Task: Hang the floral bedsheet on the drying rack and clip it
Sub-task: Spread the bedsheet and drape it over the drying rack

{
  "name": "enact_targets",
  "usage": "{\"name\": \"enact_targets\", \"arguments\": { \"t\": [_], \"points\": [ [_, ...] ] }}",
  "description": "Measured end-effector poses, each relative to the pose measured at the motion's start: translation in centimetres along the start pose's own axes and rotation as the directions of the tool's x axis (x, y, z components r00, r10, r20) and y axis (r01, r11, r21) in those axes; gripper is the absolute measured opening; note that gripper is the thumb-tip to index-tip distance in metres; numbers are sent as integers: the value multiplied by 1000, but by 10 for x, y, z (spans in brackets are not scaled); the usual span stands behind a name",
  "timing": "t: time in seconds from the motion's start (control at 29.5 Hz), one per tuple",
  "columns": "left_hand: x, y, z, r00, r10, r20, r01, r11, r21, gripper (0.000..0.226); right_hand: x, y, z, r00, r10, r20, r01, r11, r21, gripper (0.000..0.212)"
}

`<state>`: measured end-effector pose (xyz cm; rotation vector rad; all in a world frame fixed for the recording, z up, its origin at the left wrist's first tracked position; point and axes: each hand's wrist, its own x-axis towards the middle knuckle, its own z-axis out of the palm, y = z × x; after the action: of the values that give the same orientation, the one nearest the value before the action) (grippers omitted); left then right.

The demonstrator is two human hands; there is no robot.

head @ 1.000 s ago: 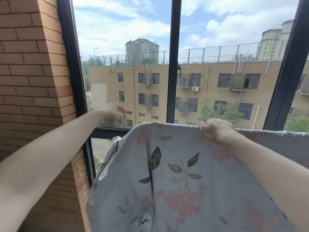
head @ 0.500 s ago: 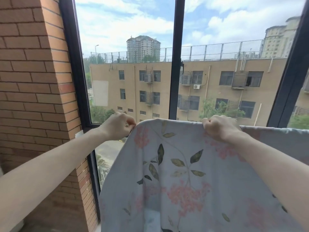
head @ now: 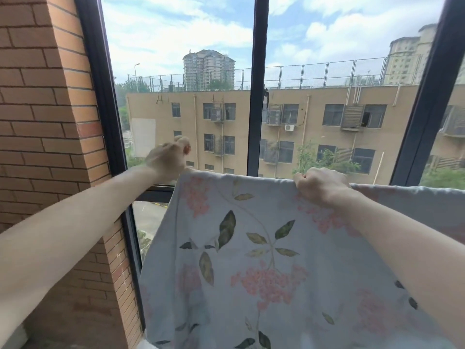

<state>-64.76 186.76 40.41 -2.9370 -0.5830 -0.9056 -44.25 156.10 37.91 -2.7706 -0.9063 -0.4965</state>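
Head view: looks forward past two outstretched forearms toward a tall window, with the sheet filling the lower middle and lower right of the frame
Floral bedsheet (head: pixel 264 260): pale blue-grey cloth printed with pink blossom clusters and green leaves; its top edge runs level from centre-left to the right border, and the cloth hangs down from that edge out of the bottom of the frame (whatever bar carries it is hidden under the fold)
Right hand (head: pixel 320 186): right of centre, knuckles up, fingers curled tight round the top edge of the sheet, gripping it
Left hand (head: pixel 169 158): left of centre, blurred, raised just above the sheet's upper left corner; whether it touches or holds the cloth, I cannot tell, and its fingers are too smeared to read
Window frame (head: pixel 256 84): dark uprights at centre and both sides
Brick wall (head: pixel 47 122): fills the left of the frame
Tan building (head: pixel 314 117): outside the glass, across the middle, under a cloudy blue sky
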Motion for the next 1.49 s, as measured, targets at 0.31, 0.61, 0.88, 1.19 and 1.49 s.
{"name": "enact_targets", "arguments": {
  "t": [0.31,0.61,0.88,1.19,1.49],
  "points": [
    [46,51,-49,860,6,510,-13,1000,11,13,4,7,0,1000,9,25,-9,1000,-8,51],
    [7,26,-17,741,26,671,-51,999,17,37,5,8,3,999,-30,17,30,1000,-1,55],
    [-19,10,5,825,79,559,-82,996,-19,43,6,12,2,1000,-28,14,27,1000,4,55],
    [-49,-12,26,820,20,571,-23,1000,-2,27,5,9,0,998,-54,23,53,998,24,53],
    [-12,-3,-41,995,-64,81,60,997,46,25,-2,9,-8,995,-23,99,15,997,79,71]
  ]
}}
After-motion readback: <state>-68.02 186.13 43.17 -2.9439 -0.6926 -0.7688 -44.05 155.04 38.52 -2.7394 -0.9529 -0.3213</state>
